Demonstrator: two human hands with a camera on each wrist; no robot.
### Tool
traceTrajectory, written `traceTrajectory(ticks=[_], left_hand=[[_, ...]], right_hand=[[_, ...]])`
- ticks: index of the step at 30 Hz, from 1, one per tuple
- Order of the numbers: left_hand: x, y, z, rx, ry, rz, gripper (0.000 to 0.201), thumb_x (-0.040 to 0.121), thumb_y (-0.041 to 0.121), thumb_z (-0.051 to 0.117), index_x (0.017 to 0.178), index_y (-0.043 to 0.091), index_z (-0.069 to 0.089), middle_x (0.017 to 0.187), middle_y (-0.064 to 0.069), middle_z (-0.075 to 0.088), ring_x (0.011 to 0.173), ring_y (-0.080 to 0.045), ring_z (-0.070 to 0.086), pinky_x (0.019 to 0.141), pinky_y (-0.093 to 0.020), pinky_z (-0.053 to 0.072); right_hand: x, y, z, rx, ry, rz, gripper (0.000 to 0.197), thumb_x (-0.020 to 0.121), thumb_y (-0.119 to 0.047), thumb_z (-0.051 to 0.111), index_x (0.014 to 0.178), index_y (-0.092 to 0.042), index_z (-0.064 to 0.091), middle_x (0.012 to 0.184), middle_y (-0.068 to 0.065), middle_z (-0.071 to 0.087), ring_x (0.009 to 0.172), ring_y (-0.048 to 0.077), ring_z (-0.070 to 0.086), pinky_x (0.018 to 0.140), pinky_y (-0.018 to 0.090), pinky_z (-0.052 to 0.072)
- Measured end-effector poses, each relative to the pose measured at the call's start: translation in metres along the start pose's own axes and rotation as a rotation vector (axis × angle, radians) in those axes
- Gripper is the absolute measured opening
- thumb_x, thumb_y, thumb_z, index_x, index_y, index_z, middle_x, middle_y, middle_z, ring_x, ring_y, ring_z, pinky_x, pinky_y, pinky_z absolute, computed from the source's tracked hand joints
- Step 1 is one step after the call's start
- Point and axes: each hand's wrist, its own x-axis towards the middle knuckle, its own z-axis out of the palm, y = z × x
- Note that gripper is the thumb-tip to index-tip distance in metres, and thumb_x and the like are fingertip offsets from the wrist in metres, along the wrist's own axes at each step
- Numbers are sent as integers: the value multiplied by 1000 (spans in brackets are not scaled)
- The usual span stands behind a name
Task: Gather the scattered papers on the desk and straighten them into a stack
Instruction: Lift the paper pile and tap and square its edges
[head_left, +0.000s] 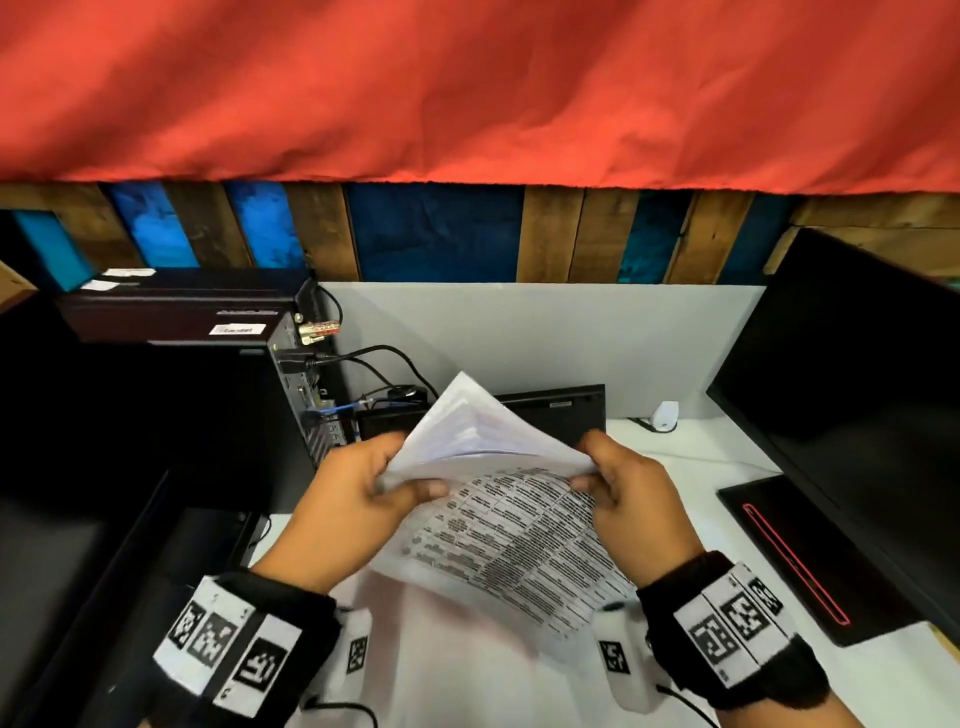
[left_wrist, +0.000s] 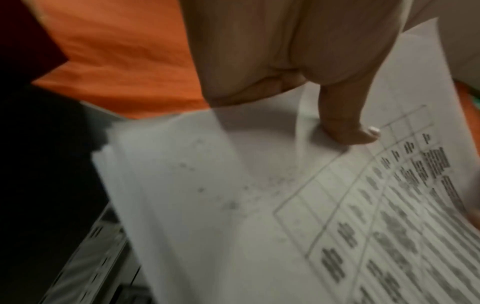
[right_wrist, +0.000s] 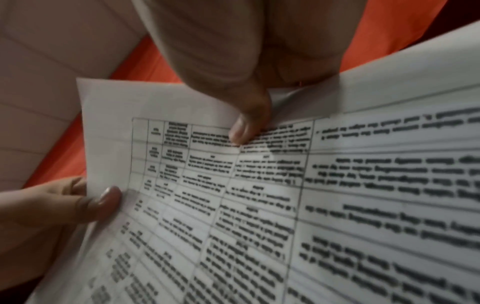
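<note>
A bundle of white papers (head_left: 498, 525) printed with tables is held up above the white desk (head_left: 691, 467), its upper sheets fanned apart and uneven. My left hand (head_left: 363, 493) pinches the bundle's left edge, thumb on the top sheet. My right hand (head_left: 618, 488) pinches the right edge. In the left wrist view my thumb presses on the papers (left_wrist: 259, 205). The right wrist view shows the printed top sheet (right_wrist: 259, 205), my right thumb on it and the left hand's thumb at its far edge.
A black computer tower (head_left: 208, 415) with cables stands at the left. A dark monitor (head_left: 857, 395) on its base (head_left: 810, 561) fills the right. A black device (head_left: 550, 410) lies behind the papers, a small white object (head_left: 665, 415) farther back. Red cloth (head_left: 467, 88) hangs above.
</note>
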Motion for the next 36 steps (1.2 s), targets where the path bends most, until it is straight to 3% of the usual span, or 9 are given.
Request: traceTrajectory(ticks=[6, 9, 12, 15, 20, 22, 26, 33, 36], left_hand=[[-10, -15, 16, -171, 157, -138, 17, 75, 11, 77, 76, 27, 73, 76, -2, 75, 71, -23, 71, 68, -40, 58], [-14, -26, 9, -392, 200, -204, 11, 79, 2, 71, 85, 11, 71, 77, -10, 76, 72, -32, 73, 67, -44, 60], [-20, -40, -2, -514, 229, -233, 12, 83, -4, 64, 89, 6, 68, 75, -9, 77, 66, -26, 74, 55, -31, 59], [-24, -58, -3, -577, 250, -256, 14, 84, -3, 62, 95, 5, 68, 87, -13, 77, 80, -33, 74, 62, -32, 60], [-28, -73, 11, -704, 239, -290, 23, 87, -3, 57, 108, 1, 66, 100, -16, 75, 91, -33, 73, 76, -41, 60], [-30, -76, 18, -711, 262, -300, 21, 88, -4, 56, 106, 3, 65, 96, -12, 76, 87, -29, 74, 66, -32, 60], [-36, -87, 38, -625, 348, -264, 28, 88, -7, 56, 105, 13, 66, 88, 8, 78, 81, -8, 74, 66, -16, 57], [-39, -113, 58, -583, 381, -314, 37, 83, -6, 65, 108, 22, 63, 96, 8, 76, 99, -12, 70, 78, -19, 57], [-43, -120, 60, -621, 409, -366, 45, 72, 3, 78, 107, 25, 60, 107, -3, 72, 102, -22, 68, 88, -40, 55]], right_hand=[[-3, 15, -7, 122, -186, 112, 5, 87, -26, 62, 92, -25, 60, 85, -7, 73, 82, 6, 67, 75, 36, 56], [-5, 29, -20, 59, -231, 227, 55, 64, -76, 58, 92, -29, 66, 84, -8, 74, 80, 6, 68, 77, 34, 56], [-8, 49, -36, 103, -184, 358, 45, 49, -60, 80, 78, -27, 73, 74, -6, 74, 72, 11, 70, 70, 32, 57], [-10, 62, -39, 411, -90, 421, 44, 39, -37, 91, 71, -12, 73, 71, 6, 74, 66, 22, 70, 59, 27, 56], [-22, 73, -2, 1106, -67, 588, 79, 35, -27, 96, 104, 0, 68, 103, 21, 72, 95, 35, 70, 86, 48, 55], [-27, 67, 10, 1042, -116, 579, 63, 51, -22, 90, 106, -2, 68, 102, 16, 73, 96, 33, 70, 85, 45, 56], [-34, 48, 36, 883, 162, 517, 14, 78, -4, 73, 87, -15, 71, 76, -7, 76, 77, 10, 73, 59, 17, 56], [-51, 55, 70, 789, 267, 538, 34, 70, -7, 81, 97, -24, 70, 96, -2, 75, 88, 10, 71, 79, 27, 58], [-56, 64, 76, 659, 257, 523, 63, 71, -1, 79, 120, -32, 54, 108, -8, 66, 103, 13, 64, 91, 30, 52]])
